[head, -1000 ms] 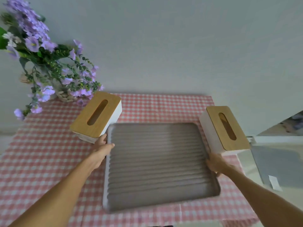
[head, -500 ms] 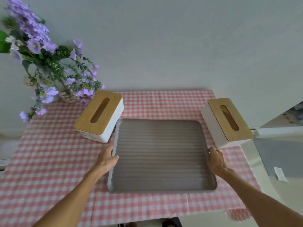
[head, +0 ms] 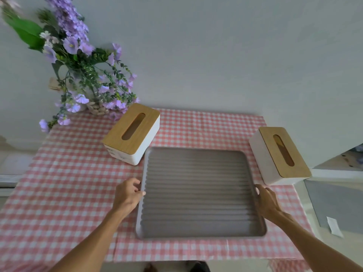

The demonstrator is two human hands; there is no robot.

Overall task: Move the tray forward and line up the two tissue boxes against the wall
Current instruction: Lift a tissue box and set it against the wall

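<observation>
Fingers of the left hand are curled onto the left rim of the grey ribbed tray, and the right hand is closed on its right rim. The tray is laid flat on the pink checked cloth covering the surface. One tissue box is set askew at its far left corner, near the purple flowers; the other tissue box is placed just beyond its right side.

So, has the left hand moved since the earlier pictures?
Yes. The left hand slid back toward the person along the tray edge, away from the left tissue box.
</observation>
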